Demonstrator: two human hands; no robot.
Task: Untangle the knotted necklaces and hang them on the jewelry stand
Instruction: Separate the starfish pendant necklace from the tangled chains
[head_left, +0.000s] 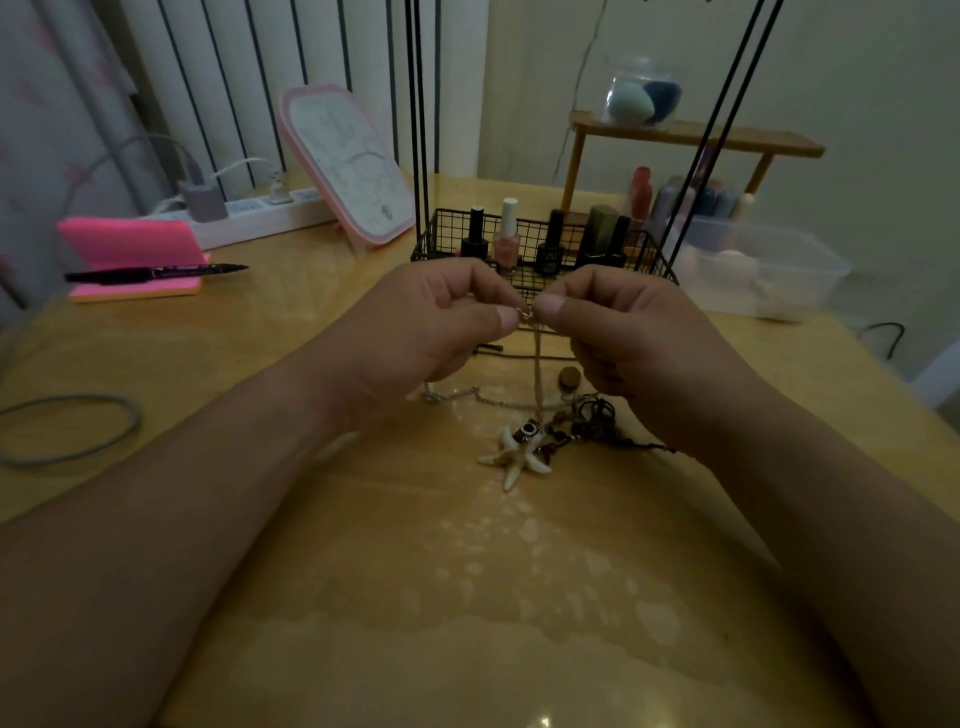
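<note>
My left hand (431, 322) and my right hand (628, 332) are raised over the wooden table (363, 545), thumbs facing each other. Both pinch the clasp end of a thin gold chain necklace (537, 364), which hangs down between them. Below lies a tangle of necklaces (561, 421): a silver chain, dark cords with rings, a small camera-shaped charm and a white starfish pendant (511, 460). Black cords (418, 130) hang from above on the left and right; the jewelry stand's top is out of view.
A black wire basket (441, 236) with nail polish bottles stands just behind my hands. Farther back are a pink-framed mirror (348, 166), a wooden shelf (696, 137), a clear plastic box (769, 270), a power strip (249, 210), pink sticky notes with a pen (135, 260) and a grey cable (67, 431).
</note>
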